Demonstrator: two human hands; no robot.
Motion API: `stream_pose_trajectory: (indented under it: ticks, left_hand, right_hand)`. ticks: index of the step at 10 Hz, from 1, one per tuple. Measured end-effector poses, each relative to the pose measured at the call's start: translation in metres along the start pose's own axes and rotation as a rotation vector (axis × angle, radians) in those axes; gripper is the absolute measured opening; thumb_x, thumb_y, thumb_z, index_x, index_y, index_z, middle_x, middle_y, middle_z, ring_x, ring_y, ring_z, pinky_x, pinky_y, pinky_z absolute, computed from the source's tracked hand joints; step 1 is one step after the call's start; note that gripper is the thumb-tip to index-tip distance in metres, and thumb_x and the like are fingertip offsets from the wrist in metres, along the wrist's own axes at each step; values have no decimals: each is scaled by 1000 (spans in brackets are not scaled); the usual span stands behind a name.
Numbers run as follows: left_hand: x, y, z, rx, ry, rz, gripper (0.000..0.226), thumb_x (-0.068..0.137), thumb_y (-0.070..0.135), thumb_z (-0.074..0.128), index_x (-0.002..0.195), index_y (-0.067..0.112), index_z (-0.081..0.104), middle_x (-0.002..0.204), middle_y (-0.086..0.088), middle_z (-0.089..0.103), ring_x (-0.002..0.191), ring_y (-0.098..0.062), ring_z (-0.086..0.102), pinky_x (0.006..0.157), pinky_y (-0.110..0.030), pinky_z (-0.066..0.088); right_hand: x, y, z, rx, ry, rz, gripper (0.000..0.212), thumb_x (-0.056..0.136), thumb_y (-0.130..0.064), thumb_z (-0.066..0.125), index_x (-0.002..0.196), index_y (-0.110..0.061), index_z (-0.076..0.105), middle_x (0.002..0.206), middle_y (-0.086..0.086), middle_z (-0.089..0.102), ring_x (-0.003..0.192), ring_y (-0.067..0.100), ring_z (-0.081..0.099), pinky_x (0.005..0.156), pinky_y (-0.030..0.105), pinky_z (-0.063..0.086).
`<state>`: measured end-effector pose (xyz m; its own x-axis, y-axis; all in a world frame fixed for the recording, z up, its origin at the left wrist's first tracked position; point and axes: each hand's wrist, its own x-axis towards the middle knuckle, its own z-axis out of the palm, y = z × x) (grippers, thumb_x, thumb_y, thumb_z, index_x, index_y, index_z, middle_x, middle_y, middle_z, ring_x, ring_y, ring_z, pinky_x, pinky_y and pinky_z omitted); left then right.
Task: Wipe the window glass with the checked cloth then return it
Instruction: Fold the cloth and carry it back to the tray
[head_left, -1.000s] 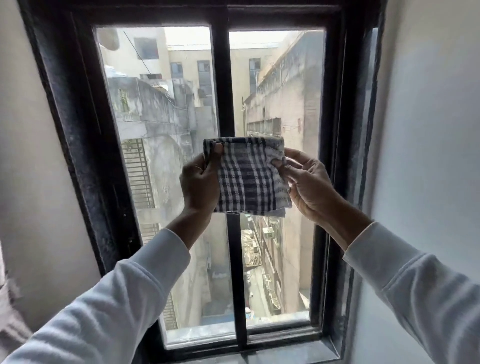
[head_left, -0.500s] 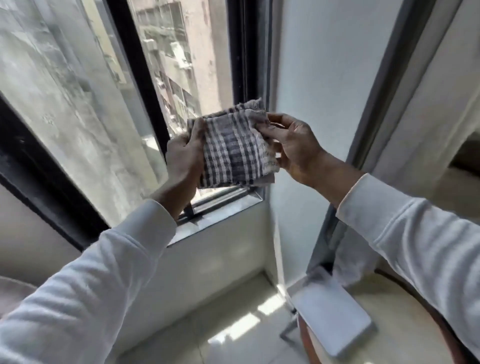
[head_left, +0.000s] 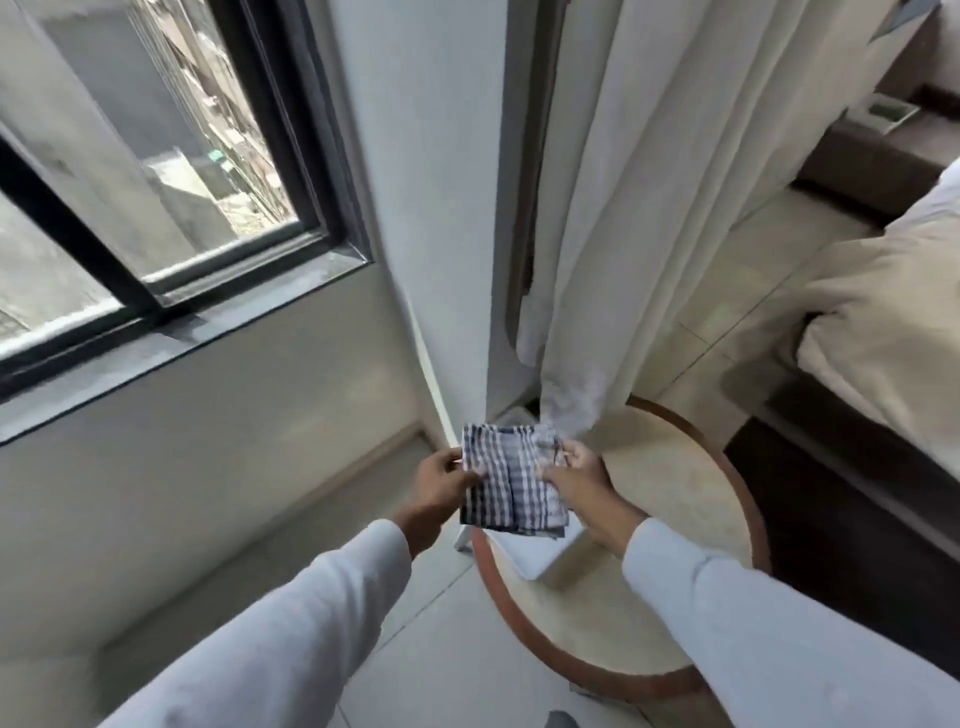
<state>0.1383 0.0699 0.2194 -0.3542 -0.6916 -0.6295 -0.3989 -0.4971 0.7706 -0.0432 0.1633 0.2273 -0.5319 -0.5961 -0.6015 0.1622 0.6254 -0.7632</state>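
Checked cloth (head_left: 511, 480) spans both grips — left hand (head_left: 439, 486), right hand (head_left: 574, 480) pinching opposite edges.

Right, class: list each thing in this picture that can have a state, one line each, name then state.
checked cloth: folded, held in the air over the table edge
left hand: gripping the cloth's left edge
right hand: gripping the cloth's right edge
window: shut
curtain: drawn aside, bunched
round table: upright, white object on it
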Motion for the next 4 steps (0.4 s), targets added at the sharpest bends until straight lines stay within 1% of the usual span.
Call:
stream_pose_trajectory:
  ticks: [1, 2, 3, 4]
  left_hand:
    - [46, -51, 33, 25, 61, 9, 17, 97, 3, 76, 112, 10, 78, 113, -20, 83, 110, -42, 79, 97, -47, 65]
    - [93, -86, 51, 83, 89, 44, 23, 100, 13, 75, 122, 15, 74, 117, -14, 78, 118, -40, 75, 96, -43, 64]
    - [125, -108, 53, 327, 0, 147, 66, 104, 41, 68, 162, 18, 46, 162, -7, 58, 151, -28, 54, 127, -48, 45]
    - [142, -132, 49, 817, 93, 384, 80, 107, 57, 51, 174, 27, 19, 184, 5, 24, 170, -21, 24, 136, -52, 29]
  right_hand:
    - [51, 59, -3, -81, 62, 35, 49, 91, 0, 77, 138, -7, 65, 107, 10, 75, 97, 31, 75, 83, 36, 63]
    - [101, 95, 1, -152, 66, 7, 55, 95, -12, 78, 147, -13, 59, 135, 13, 73, 101, 25, 67, 80, 26, 52]
    - [132, 118, 10, -149, 39, -37, 70, 101, -9, 71, 164, -14, 40, 163, 9, 53, 144, 28, 56, 116, 33, 47]
    - [144, 137, 17, -258, 70, -76, 65, 106, -7, 59, 165, -26, 41, 161, 9, 56, 138, 29, 62, 114, 33, 50]
